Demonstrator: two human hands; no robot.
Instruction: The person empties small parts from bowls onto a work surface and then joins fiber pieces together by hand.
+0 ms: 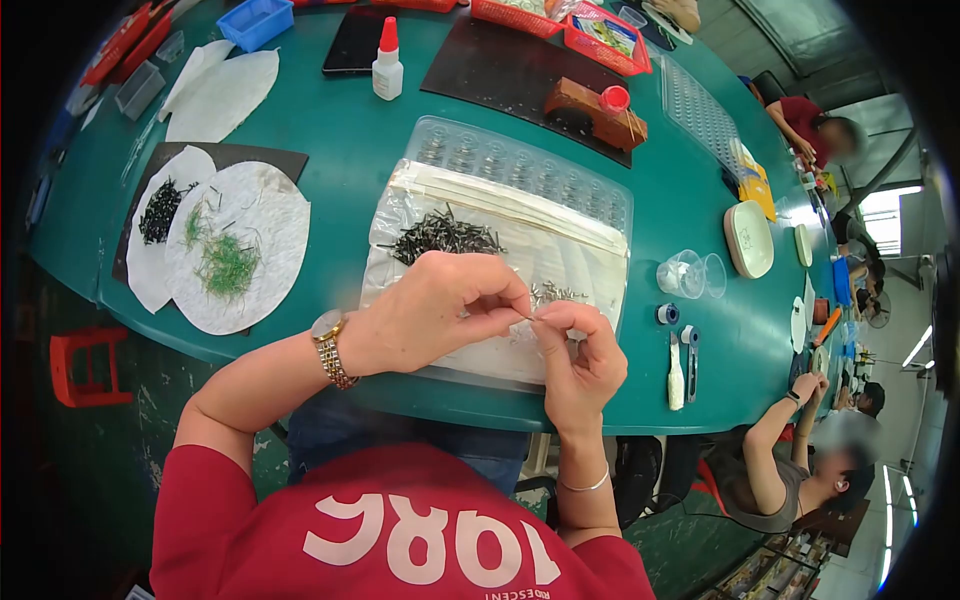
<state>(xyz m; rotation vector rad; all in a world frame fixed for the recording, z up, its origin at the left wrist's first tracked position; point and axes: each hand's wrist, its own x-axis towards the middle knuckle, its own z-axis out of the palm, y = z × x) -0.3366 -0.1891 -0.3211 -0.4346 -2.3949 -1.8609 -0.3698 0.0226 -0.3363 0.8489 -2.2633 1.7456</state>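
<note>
Both my hands meet fingertip to fingertip above a plastic-covered pad. My left hand point(445, 310), with a watch on the wrist, is closed in a pinch on a tiny thin piece point(528, 318), too small to name. My right hand point(580, 360), with a bracelet on the wrist, pinches close to the same piece; what its fingertips hold is hidden. Behind my left hand lies a heap of short black sticks point(445, 235) on the pad point(590, 240). A smaller pile of pale metallic bits point(555, 293) lies just beyond my right hand.
A clear moulded tray point(520, 165) lies behind the pad. Left are white round sheets point(280, 215) with green strands point(228, 265) and black bits point(160, 212). A red-capped glue bottle point(388, 75) stands behind. Right are clear cups point(685, 275) and tools point(677, 375). Other people sit at right.
</note>
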